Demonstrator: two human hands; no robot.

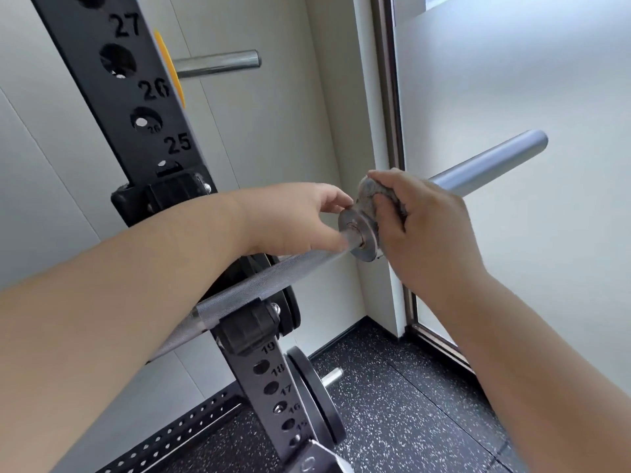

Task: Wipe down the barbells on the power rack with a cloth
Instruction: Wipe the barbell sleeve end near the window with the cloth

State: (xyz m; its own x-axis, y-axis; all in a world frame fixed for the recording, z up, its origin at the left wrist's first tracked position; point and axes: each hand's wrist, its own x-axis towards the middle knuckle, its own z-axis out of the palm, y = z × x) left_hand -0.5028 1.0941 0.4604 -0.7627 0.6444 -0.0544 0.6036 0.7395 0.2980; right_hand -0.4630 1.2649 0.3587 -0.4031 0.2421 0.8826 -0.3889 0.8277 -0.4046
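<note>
– Barbell (273, 271) placement?
– Knurled shaft is carried in the black J-hook (249, 327) on the rack upright (273, 387), so it is kept level and reachable.
– Left hand (293, 216)?
– Curled round the shaft, fingertips touching the collar (358, 233). Probably the bar is being steadied against rolling.
– Right hand (426, 227)?
– Closed round a grey cloth (372, 192), which is bunched over the sleeve (491, 158) just beyond the collar. Full wrap is used so the whole round is covered per stroke.
– Progress?
– Outer sleeve is bare and judged not yet done.
– Further back?
– A second steel bar end (218, 63) is seen higher up beside a yellow plate (169, 66). Barbell or storage peg cannot be told.
</note>
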